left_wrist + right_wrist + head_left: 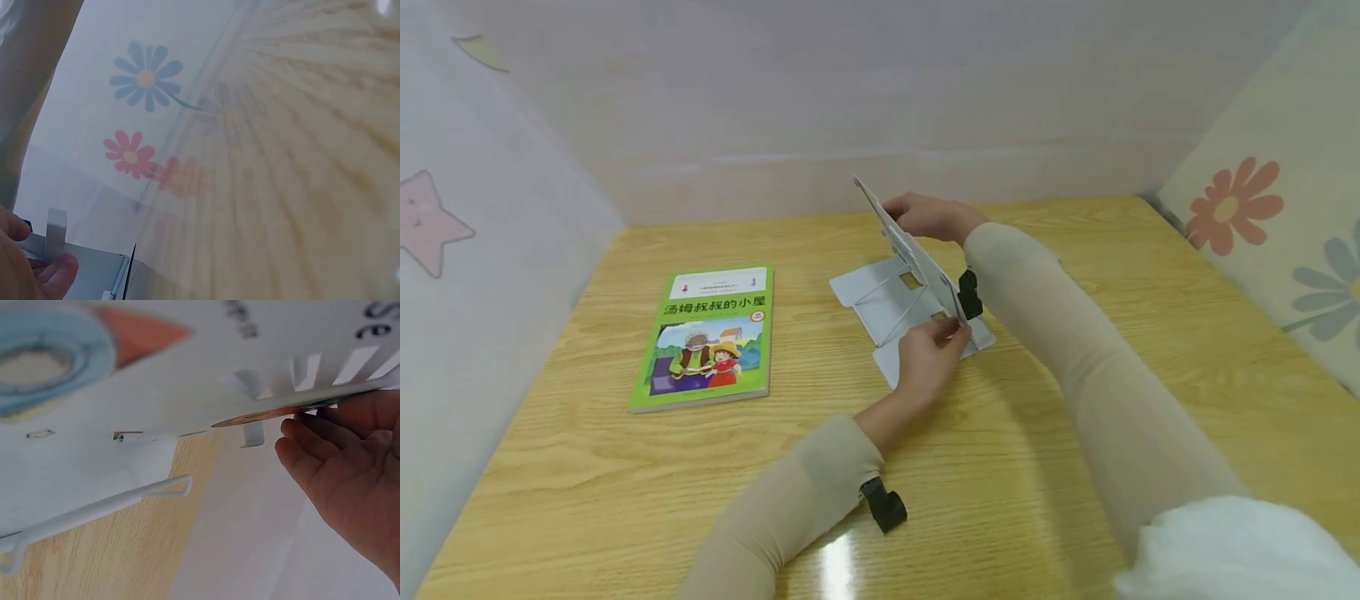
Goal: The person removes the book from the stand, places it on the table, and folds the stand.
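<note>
A white folding book stand lies with its base on the wooden table, its panel tilted up and seen nearly edge-on. My left hand pinches the near lower corner of the panel. In the left wrist view, a small white tab shows between the thumb and a finger. Behind the panel's far side is my right hand, gripping its edge with bent fingers. The right wrist view shows those fingers at the edge of the printed face; the thumb is hidden there.
A green-bordered picture book lies flat on the table, left of the stand. Pale walls with printed flowers and a star enclose the table. Small black wrist devices sit on both sleeves.
</note>
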`<act>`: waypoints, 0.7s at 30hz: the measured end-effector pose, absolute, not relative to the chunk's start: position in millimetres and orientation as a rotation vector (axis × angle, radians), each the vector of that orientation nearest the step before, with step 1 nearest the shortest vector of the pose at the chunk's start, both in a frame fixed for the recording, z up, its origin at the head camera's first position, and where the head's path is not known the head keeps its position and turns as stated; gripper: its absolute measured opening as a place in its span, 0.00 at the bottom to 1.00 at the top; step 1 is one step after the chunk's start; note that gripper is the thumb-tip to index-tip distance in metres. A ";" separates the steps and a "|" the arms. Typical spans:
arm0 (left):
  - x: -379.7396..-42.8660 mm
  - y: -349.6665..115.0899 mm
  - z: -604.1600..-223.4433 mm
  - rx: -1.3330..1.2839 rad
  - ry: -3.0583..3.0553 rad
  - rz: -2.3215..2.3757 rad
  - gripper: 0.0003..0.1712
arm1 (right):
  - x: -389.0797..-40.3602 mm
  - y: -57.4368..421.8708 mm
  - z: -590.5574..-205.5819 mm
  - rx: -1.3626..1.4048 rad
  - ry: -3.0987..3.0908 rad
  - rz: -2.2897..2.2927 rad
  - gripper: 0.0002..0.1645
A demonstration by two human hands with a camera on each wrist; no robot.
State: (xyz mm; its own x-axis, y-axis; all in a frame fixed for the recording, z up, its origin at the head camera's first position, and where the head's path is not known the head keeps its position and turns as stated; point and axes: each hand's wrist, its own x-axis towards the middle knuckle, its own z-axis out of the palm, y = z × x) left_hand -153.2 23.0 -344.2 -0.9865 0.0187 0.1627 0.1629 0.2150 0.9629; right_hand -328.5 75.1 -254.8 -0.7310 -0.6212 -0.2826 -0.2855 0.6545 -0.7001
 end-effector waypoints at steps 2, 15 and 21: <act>-154.7 21.4 -344.8 -0.186 -2.382 -1.906 0.15 | -328.2 77.5 -255.4 -0.714 2.353 -0.891 0.05; -170.8 -23.5 -338.5 -0.302 -2.747 -1.733 0.25 | -297.8 95.3 -229.8 -0.616 2.361 -1.207 0.29; -185.1 -52.7 -333.5 -0.251 -2.834 -1.501 0.29 | -269.4 99.0 -221.0 -0.684 2.344 -1.391 0.26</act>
